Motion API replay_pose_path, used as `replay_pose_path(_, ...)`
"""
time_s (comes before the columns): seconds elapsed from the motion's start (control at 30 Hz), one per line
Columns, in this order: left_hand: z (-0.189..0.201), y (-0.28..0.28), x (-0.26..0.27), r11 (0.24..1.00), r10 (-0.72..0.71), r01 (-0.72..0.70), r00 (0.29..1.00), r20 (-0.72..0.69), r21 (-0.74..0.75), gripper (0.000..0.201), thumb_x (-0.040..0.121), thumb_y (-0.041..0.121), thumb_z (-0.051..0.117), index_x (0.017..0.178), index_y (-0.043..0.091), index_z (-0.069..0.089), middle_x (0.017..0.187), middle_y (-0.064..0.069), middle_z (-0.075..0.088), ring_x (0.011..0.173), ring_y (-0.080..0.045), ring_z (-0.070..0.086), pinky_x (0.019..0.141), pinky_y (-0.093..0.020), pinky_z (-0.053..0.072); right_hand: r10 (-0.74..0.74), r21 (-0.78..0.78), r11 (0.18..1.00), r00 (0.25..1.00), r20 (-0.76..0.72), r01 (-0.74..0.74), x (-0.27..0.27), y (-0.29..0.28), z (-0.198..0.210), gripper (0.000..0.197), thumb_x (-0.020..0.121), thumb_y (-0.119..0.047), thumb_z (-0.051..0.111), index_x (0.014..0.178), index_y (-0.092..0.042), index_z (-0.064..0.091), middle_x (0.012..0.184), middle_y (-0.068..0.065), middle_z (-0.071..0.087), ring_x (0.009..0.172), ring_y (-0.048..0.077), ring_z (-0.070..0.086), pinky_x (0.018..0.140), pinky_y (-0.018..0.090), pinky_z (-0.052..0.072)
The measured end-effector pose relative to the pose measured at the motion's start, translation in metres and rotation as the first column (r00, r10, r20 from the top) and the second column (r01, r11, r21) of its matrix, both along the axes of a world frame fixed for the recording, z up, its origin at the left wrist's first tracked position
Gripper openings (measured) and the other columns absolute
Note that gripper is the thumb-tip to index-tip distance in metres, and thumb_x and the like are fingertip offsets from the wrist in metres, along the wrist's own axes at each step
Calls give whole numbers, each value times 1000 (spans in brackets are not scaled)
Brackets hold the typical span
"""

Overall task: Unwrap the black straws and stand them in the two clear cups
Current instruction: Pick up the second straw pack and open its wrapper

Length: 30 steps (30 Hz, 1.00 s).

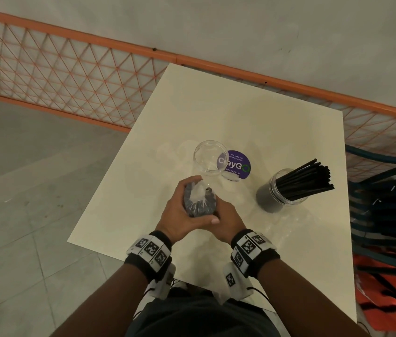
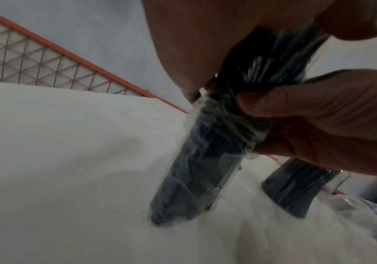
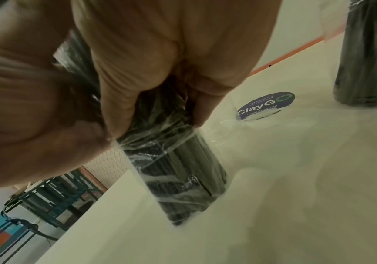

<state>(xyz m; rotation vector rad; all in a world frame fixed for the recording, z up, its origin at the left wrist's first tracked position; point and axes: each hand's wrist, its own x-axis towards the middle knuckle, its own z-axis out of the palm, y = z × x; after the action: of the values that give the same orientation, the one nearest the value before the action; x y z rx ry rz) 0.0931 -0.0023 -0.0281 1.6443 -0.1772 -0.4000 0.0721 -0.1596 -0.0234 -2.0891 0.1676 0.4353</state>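
Both hands clamped round one wrapped straw bundle; two clear cups

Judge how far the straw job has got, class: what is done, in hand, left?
Done: one clear cup already holds unwrapped black straws. In hand: left hand and right hand grip a still-wrapped straw bundle standing on the table. Left: unwrap it and fill the empty cup.

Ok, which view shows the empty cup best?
The head view: the empty cup stands whole and open on the table, partly over the purple sticker. The right wrist view catches only its faint base; the left wrist view shows none of it.
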Motion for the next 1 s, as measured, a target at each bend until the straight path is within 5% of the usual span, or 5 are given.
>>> replay_pose_path(0.2, -11, -6, -1, 983, -2, 6, 1000, -26, 186, 70, 57, 47, 92, 118, 33, 61, 109, 12, 74, 102, -3, 70, 93, -35, 58, 111, -123, 986, 992, -51, -117, 2, -7, -8, 65, 66, -53, 75, 124, -32, 55, 120, -6, 64, 108, 12, 61, 94, 36, 53)
replay_pose_path(0.43, -17, -2, 0, 971, 2, 3, 1000, -21, 240, 54, 63, 34, 93, 102, 48, 59, 96, 16, 74, 92, -1, 70, 81, -25, 59, 87, 219, 972, 996, 19, -89, -9, -22, 5, 107, 73, -13, 77, 153, -30, 9, 149, -10, 40, 134, 1, 43, 109, 22, 39)
replay_pose_path(0.73, -12, -7, 6, 894, -175, 121, 981, 87, 431, 22, 72, 39, 77, 81, 40, 57, 84, 11, 66, 80, -15, 64, 69, -27, 51, -92, 72, 994, 994, 60, 87, 1, 5, 6, 79, 58, -39, 92, 126, -31, 52, 108, -26, 60, 98, -10, 59, 90, 14, 47)
replay_pose_path(0.87, -20, 9, 11, 877, -272, 228, 961, 47, 424, 127, 51, 62, 89, 154, 35, 20, 144, 6, 54, 130, -13, 54, 105, -35, 47, -111, 34, 993, 992, 54, 109, -3, 4, -6, 72, 64, -33, 89, 127, -26, 53, 110, -23, 57, 95, -11, 57, 94, 16, 45)
replay_pose_path(1.0, -10, 17, 8, 965, -260, 260, 965, -23, 23, 132, 59, 15, 97, 155, 37, 10, 152, 10, 42, 138, 0, 45, 108, -20, 43, -55, -41, 997, 996, 72, 58, 2, 9, -7, 58, 70, -52, 75, 119, -30, 55, 103, -21, 61, 91, -9, 59, 78, 4, 46)
